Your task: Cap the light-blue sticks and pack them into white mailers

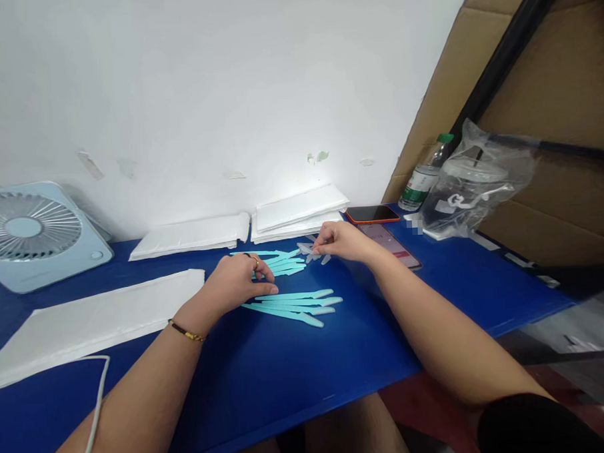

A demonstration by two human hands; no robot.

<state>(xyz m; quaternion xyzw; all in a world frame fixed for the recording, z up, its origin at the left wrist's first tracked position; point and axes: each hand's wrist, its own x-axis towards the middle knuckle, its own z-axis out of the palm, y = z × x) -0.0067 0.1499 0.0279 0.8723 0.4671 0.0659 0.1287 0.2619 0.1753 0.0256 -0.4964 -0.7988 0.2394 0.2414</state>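
Turquoise sticks (298, 305) lie in two groups on the blue surface (268, 368): a near row of about four, parallel and just apart, and a looser cluster (283, 262) behind it, partly hidden by the left hand (239, 279). The near row runs left to right across the view, long axes roughly parallel to the surface's front edge, the pale rounded tips toward the right. The left hand rests curled over the rear cluster, fingertips touching it; whether it grips a stick cannot be told. The right hand (340, 241) pinches a small clear cap-like piece (310, 253) among a few others lying at the cluster's right end. As a judgement, the work is partly done: the near row looks finished and laid out, the rear cluster looks still to be handled. White flat packs (192, 234) lie by the wall, a fan (32, 231) at left, a phone (371, 214) at right.
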